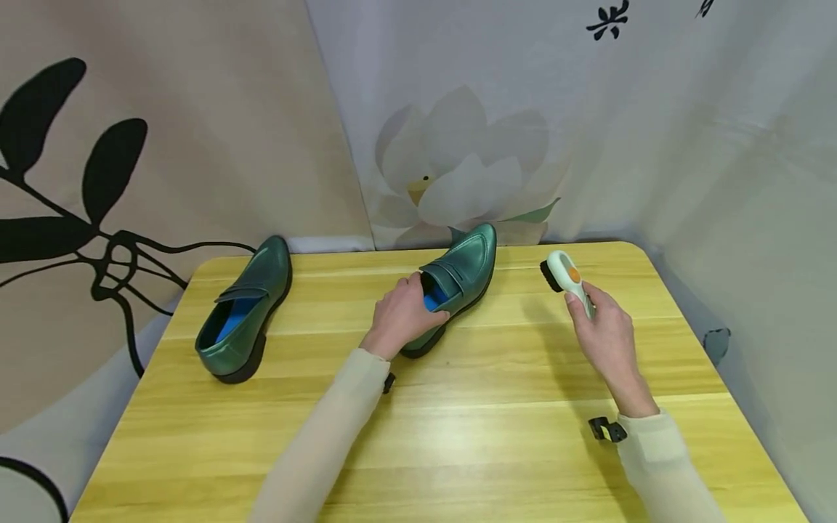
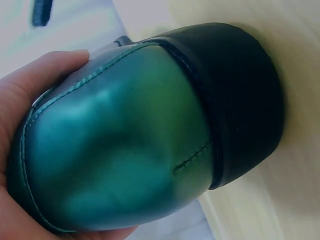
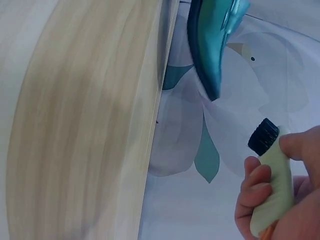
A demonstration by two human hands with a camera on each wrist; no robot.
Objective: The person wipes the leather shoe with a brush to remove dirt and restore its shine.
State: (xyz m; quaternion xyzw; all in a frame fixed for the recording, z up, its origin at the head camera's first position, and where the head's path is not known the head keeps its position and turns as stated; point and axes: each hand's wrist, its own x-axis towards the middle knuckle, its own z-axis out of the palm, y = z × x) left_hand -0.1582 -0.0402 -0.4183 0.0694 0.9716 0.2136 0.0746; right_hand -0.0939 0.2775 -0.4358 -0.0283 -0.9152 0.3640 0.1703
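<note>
head view: two green loafers, a white brush and two bare hands at a wooden table.
left hand: grasping the held loafer at its rear collar; digits lie on both sides of the heel, as the left wrist view shows.
held loafer: near the middle of the table's far edge, toe directed away from the person and to the right; blue insole partly covered by the left hand; whether the sole bears on the table cannot be told.
right hand: grasping the brush by its handle, fingers curled round it, thumb near the bristle end.
brush: over the right part of the table, well apart from both loafers; black bristles face left; orange button on the body.
second loafer: at the far left of the table, toe away from the person; black sole, blue lining.
sleeves: cream, with a small black device at the right wrist.
backdrop: pale fabric with a printed white flower behind the table.
</note>
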